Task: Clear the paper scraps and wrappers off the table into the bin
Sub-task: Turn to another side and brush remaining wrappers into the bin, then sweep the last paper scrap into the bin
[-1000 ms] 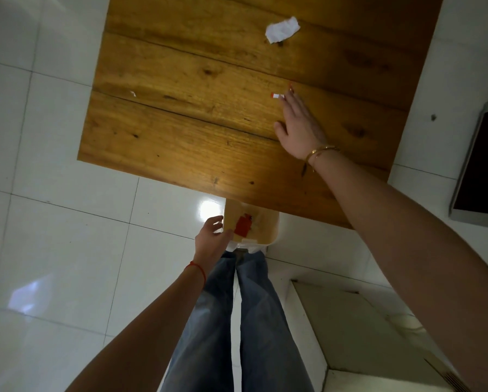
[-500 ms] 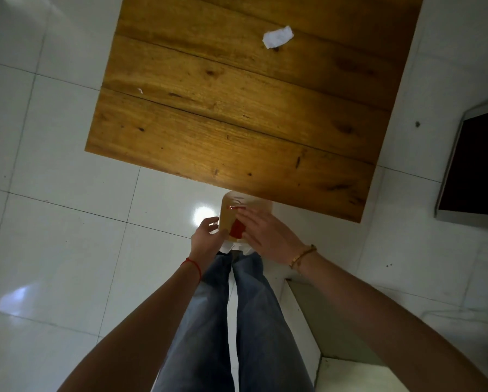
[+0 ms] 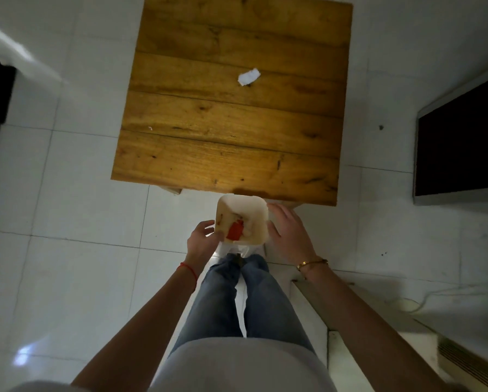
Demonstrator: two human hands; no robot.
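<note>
While bin (image 3: 241,219) sits at near worktop (image 3: 231,154) edge, left hand (image 3: 204,240) pinches its rim, right hand (image 3: 289,232) spread, empty, beside it. Keep bin steady, reach far for scrap. Left on worktop: one white paper scrap (image 3: 248,76), one tiny fleck (image 3: 150,128). Inside bin: one red wrapper (image 3: 235,231), some pale scraps.

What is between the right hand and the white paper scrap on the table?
Nothing visible. Only bare wooden table lies between the right hand, beside the bin, and the white paper scrap.
</note>
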